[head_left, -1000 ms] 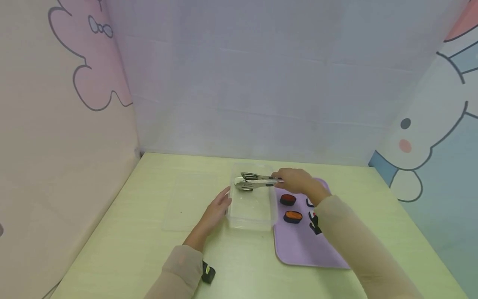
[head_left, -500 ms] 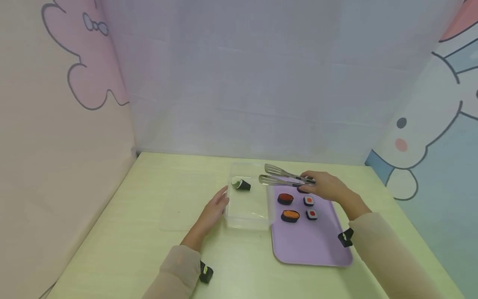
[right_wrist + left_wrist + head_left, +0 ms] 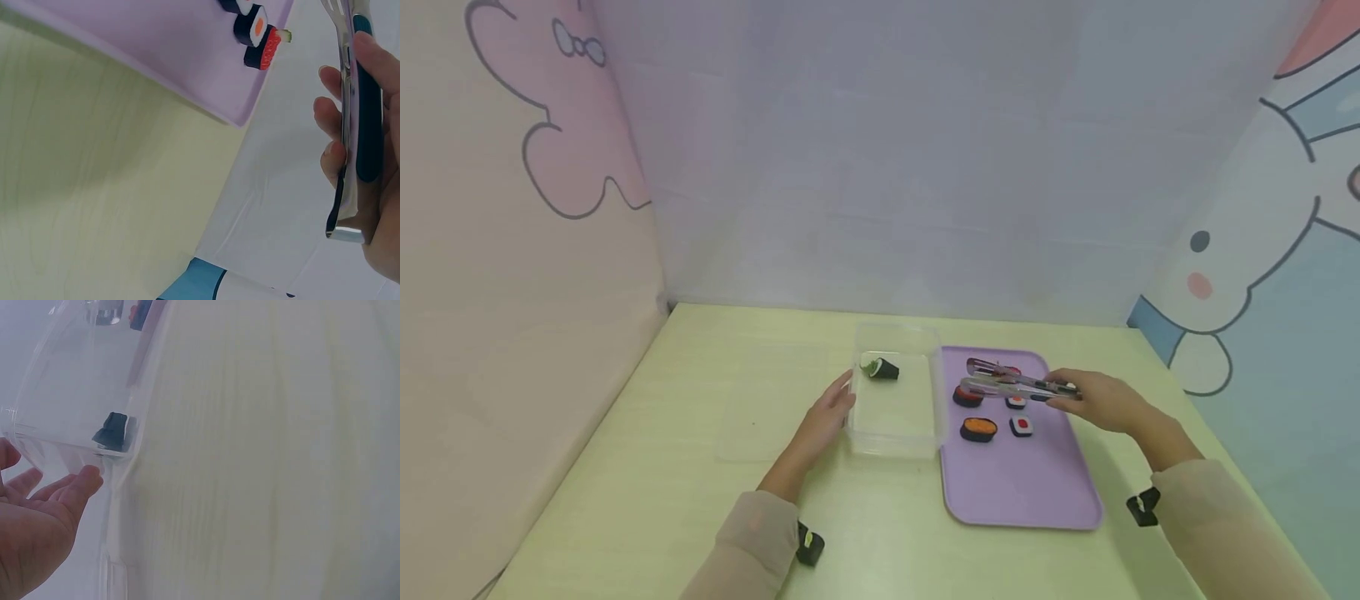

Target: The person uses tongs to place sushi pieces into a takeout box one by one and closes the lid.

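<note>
Tongs (image 3: 346, 106): bright polished metal here, grips (image 3: 369, 137) in smooth dark plastic!
Box (image 3: 895, 446): clear plastic, glossy, catching light.
Tray (image 3: 1015, 487): smooth plastic look.
Tabletop (image 3: 880, 517): wood-look grain, soft sheen.
Backdrop (image 3: 887, 167): creased cloth look, matt.
Sleeves (image 3: 748, 533): matt cloth.

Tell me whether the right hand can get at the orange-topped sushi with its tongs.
Probably yes: the right hand holds the tongs over the tray, and nothing covers the orange-topped sushi.

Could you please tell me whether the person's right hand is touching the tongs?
Touching: the right wrist view shows the right hand holding the tongs, its thumb on one side and its fingers on the other.
</note>
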Available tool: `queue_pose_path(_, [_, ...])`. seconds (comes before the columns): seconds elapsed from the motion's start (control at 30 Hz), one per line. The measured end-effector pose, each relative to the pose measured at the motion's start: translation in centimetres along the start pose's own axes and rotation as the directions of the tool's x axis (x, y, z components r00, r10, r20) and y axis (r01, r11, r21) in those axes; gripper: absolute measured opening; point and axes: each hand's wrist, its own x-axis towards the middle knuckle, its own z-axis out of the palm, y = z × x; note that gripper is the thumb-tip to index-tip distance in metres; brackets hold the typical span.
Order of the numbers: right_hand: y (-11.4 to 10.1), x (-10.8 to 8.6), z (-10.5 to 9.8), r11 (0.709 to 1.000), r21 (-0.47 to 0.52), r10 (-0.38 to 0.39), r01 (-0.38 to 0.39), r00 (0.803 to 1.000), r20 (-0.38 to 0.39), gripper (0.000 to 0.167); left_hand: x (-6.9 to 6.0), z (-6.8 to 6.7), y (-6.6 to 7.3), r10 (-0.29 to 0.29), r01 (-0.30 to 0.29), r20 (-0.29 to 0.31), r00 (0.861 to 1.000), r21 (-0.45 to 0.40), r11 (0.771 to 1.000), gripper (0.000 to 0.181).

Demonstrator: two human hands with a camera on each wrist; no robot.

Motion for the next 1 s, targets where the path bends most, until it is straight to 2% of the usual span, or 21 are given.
queue_pose_path(0.3, [0.3, 0.7, 1.4, 0.998, -0.04, -0.039, 0.04, 0.999, 0.01, 0.033, -0.1, 0.2, -0.3, -0.002, 0.002, 0.0, 1.0, 0.003, 1.0, 0.051])
queue_pose_path(0.57, [0.4, 0.9, 1.9, 0.996, -0.048, -0.078, 0.077, 0.997, -0.016, 0.028, -0.1, 0.3, -0.2, -0.016, 0.016, -0.003, 1.0, -0.011, 1.0, 0.051])
queue_pose_path(0.83, [0.4, 0.5, 0.6, 1.0, -0.019, -0.016, 0.016, 0.999, -0.04, 0.032, 0.1, 0.2, -0.1, -0.005, 0.005, -0.002, 1.0, -0.007, 1.0, 0.052])
queue_pose_path(1.0, [-0.7, 0.6, -0.9, 0.998, -0.007, -0.055, 0.055, 0.994, -0.089, 0.038, 0.2, -0.1, -0.3, 0.017, -0.017, 0.02, 1.0, 0.0, 1.0, 0.053])
